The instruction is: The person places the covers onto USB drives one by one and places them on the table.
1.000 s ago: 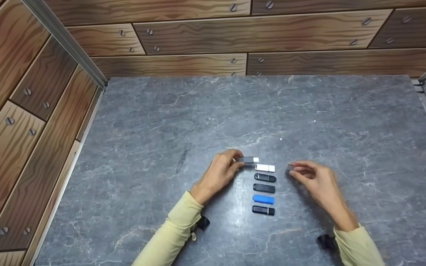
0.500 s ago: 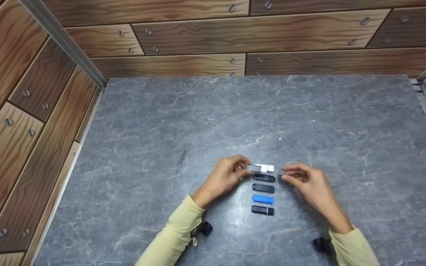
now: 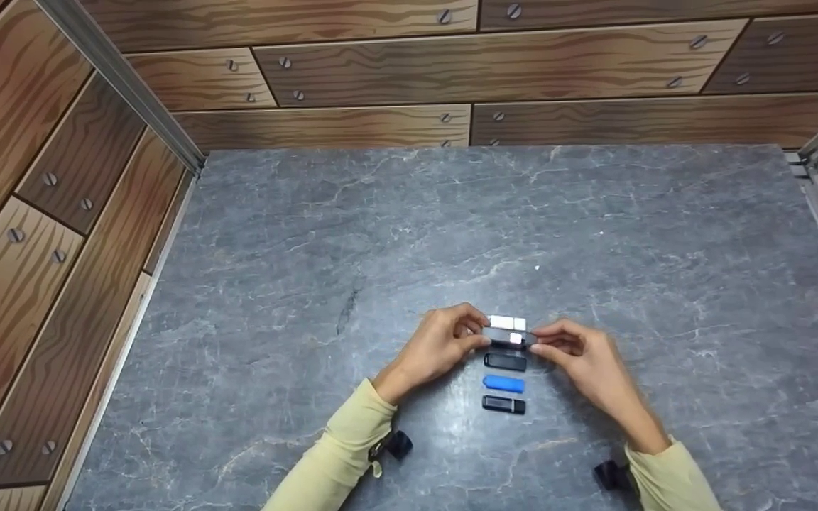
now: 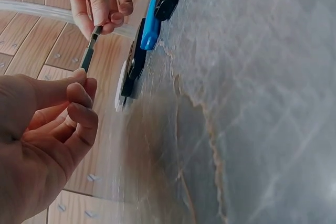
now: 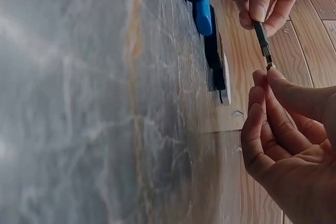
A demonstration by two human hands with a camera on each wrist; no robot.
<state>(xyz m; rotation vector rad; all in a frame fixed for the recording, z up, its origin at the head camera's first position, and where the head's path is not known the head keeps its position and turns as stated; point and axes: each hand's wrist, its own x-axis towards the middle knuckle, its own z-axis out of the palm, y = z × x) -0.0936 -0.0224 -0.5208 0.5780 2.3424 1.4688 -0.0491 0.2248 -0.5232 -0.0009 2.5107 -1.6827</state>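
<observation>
Between thumb and fingers my left hand (image 3: 439,345) pinches a dark grey USB stick (image 4: 87,59), its metal plug pointing right. My right hand (image 3: 584,353) pinches a small dark cap (image 3: 530,338) close to that plug. In both wrist views stick and cap line up, held above the table; whether they touch I cannot tell. Below them lies a column of USB sticks: a white one (image 3: 506,323) at the far end, a black one mostly hidden under the held stick, another black stick (image 3: 505,362), a blue stick (image 3: 503,383), and a black stick (image 3: 503,404) nearest me.
The grey marbled tabletop (image 3: 352,227) spreads around the hands. Wood-patterned walls (image 3: 380,71) stand at the back and left, with metal rails (image 3: 132,85) at the corners. Dark wrist cameras (image 3: 400,445) are strapped under both sleeves.
Both hands have moved nearer to me and toward each other. The gap between the held USB stick and the cap has shrunk from wide to almost nothing.
</observation>
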